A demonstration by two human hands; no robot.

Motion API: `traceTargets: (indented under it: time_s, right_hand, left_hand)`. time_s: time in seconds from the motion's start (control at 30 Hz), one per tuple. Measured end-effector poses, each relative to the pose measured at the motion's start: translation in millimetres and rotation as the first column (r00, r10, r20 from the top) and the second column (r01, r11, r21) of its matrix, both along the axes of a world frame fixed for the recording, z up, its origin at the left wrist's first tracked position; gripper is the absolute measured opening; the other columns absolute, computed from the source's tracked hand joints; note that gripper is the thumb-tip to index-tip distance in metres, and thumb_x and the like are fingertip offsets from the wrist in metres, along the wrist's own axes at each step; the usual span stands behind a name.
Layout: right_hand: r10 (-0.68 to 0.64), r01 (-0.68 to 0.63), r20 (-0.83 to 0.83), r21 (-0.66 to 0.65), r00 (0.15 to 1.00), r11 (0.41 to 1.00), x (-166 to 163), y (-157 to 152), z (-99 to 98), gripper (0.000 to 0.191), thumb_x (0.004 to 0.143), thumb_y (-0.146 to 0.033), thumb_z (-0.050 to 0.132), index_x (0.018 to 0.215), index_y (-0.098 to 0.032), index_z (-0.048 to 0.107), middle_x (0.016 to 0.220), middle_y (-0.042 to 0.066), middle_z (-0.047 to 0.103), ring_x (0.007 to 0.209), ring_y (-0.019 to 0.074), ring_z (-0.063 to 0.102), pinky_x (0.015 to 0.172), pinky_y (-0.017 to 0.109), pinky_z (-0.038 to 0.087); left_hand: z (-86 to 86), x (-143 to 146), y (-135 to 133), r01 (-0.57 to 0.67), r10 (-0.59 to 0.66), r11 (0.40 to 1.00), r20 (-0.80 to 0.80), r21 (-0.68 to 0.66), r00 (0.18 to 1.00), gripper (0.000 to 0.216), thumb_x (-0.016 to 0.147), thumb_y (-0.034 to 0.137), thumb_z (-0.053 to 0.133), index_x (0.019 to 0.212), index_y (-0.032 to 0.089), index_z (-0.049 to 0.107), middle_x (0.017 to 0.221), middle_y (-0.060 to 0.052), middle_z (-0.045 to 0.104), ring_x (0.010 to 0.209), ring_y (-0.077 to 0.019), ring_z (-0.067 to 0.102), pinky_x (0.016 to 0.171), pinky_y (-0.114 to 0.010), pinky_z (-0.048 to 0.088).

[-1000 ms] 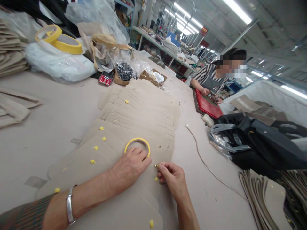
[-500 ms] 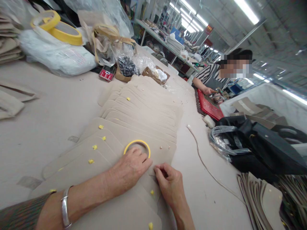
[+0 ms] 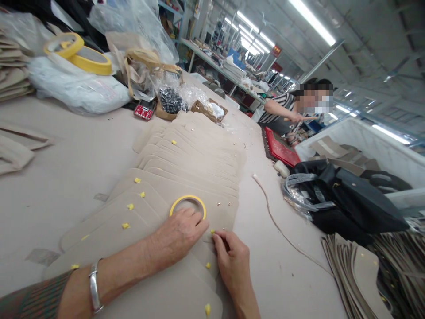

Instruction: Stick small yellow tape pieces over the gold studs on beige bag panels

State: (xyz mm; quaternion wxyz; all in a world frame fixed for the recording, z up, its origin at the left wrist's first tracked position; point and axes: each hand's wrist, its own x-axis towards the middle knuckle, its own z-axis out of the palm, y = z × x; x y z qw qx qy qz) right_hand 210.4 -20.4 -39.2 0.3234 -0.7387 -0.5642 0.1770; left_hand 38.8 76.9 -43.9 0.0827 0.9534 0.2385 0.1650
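My left hand [image 3: 182, 228] is closed over the near rim of a roll of yellow tape [image 3: 187, 197], which rests on overlapping beige panels [image 3: 195, 155]. My right hand [image 3: 232, 252] is just to its right, thumb and forefinger pinched on a small piece of yellow tape [image 3: 212, 231] at a panel's edge. Similar yellow bits [image 3: 142, 195] stick to several panels on the left and below. Pairs of small metal studs [image 3: 224, 204] show on the panels near the right edge. My left palm and fingertips are hidden.
Two more tape rolls [image 3: 89, 62] lie on a white plastic bundle [image 3: 79, 88] at the back left. A cord [image 3: 274, 215] runs along the table's right side, beside black bags [image 3: 352, 199] and stacked panels [image 3: 352, 274]. Across the table, a person [image 3: 282, 106] works by a red tray [image 3: 280, 148].
A yellow piece now shows at my right fingertips, where none was visible before. The view has shifted slightly right. The person opposite has raised a hand holding a stick-like thing.
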Motion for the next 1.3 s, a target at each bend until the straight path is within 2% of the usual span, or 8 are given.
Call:
traceTargets:
  time_s: [0.23,0.47,0.63,0.73,0.97,1.13,1.23,1.3]
  right_hand:
    - [-0.023,0.033,0.292,-0.03,0.956,0.999,-12,18,-0.8,0.021,0.089,-0.023,0.054,0.071,-0.019,0.066,0.067,0.002,0.067,0.062,0.0157,0.062,0.062,0.024,0.041]
    - [0.139,-0.115,0.145,-0.164,0.98,0.98,-2,9,20.1,0.021,0.084,-0.022,0.061,0.065,-0.02,0.068,0.061,-0.001,0.067,0.057,0.0138,0.061,0.055,0.022,0.039]
    - [0.149,-0.135,-0.047,0.227,0.988,0.964,-6,1,28.6,0.017,0.089,-0.017,0.056,0.1,-0.018,0.069,0.086,0.004,0.072,0.071,0.0145,0.065,0.066,0.023,0.051]
    - [0.223,-0.214,0.016,0.365,0.975,0.906,-13,3,30.4,0.023,0.09,-0.011,0.052,0.109,-0.018,0.064,0.094,0.006,0.07,0.082,0.0159,0.065,0.072,0.025,0.052]
    - [0.238,-0.314,0.227,0.414,0.944,0.854,-18,12,26.4,0.018,0.089,-0.008,0.048,0.086,-0.019,0.062,0.073,0.003,0.065,0.068,0.0151,0.06,0.064,0.025,0.049]
    - [0.116,-0.263,0.316,0.478,0.942,0.838,-24,14,19.7,0.019,0.087,-0.008,0.048,0.079,-0.019,0.061,0.063,0.001,0.062,0.056,0.0126,0.057,0.057,0.022,0.046]
    - [0.06,-0.151,0.202,0.471,0.977,0.869,-31,14,20.1,0.018,0.084,-0.01,0.05,0.077,-0.018,0.064,0.063,0.001,0.064,0.054,0.0122,0.058,0.056,0.022,0.047]
    - [0.009,0.009,-0.046,0.374,0.999,0.927,-32,16,20.3,0.015,0.083,-0.016,0.052,0.074,-0.018,0.065,0.061,0.0,0.064,0.052,0.0121,0.058,0.052,0.022,0.047]
  left_hand:
    - [8.1,-3,3,0.036,-0.037,0.999,0.026,0.022,0.999,0.013,0.089,0.008,0.045,0.085,0.019,0.051,0.081,-0.004,0.055,0.073,-0.0212,0.049,0.063,-0.032,0.037]
    - [16.6,-12,7,0.079,-0.078,0.997,0.24,0.004,0.968,0.018,0.095,0.011,0.038,0.1,0.019,0.054,0.076,-0.001,0.059,0.069,-0.0174,0.055,0.062,-0.028,0.044]
    - [16.3,-13,3,0.135,-0.106,0.99,0.399,-0.047,0.911,0.032,0.099,0.019,0.04,0.132,0.018,0.042,0.096,-0.004,0.07,0.084,-0.016,0.066,0.073,-0.026,0.054]
    - [16.1,-11,0,0.143,-0.115,0.989,0.388,-0.044,0.914,0.039,0.101,0.023,0.037,0.139,0.016,0.034,0.105,-0.008,0.071,0.092,-0.017,0.068,0.079,-0.027,0.056]
    - [16.6,-8,-2,0.192,-0.128,0.972,0.374,-0.138,0.918,0.031,0.1,0.021,0.037,0.13,0.017,0.039,0.101,-0.006,0.07,0.089,-0.0161,0.067,0.076,-0.025,0.054]
    - [21.4,-8,-1,0.177,-0.109,0.967,0.333,-0.18,0.936,0.018,0.099,0.017,0.035,0.095,0.019,0.053,0.078,0.0,0.062,0.071,-0.0142,0.061,0.064,-0.023,0.046]
    - [26.3,-7,0,0.104,-0.066,0.987,0.288,-0.119,0.955,0.023,0.097,0.016,0.034,0.083,0.019,0.052,0.07,0.001,0.056,0.062,-0.0139,0.054,0.056,-0.024,0.04]
    - [29.3,-6,1,0.08,-0.063,0.996,0.289,-0.047,0.955,0.027,0.096,0.014,0.032,0.077,0.02,0.05,0.066,0.001,0.052,0.056,-0.0139,0.049,0.052,-0.025,0.036]
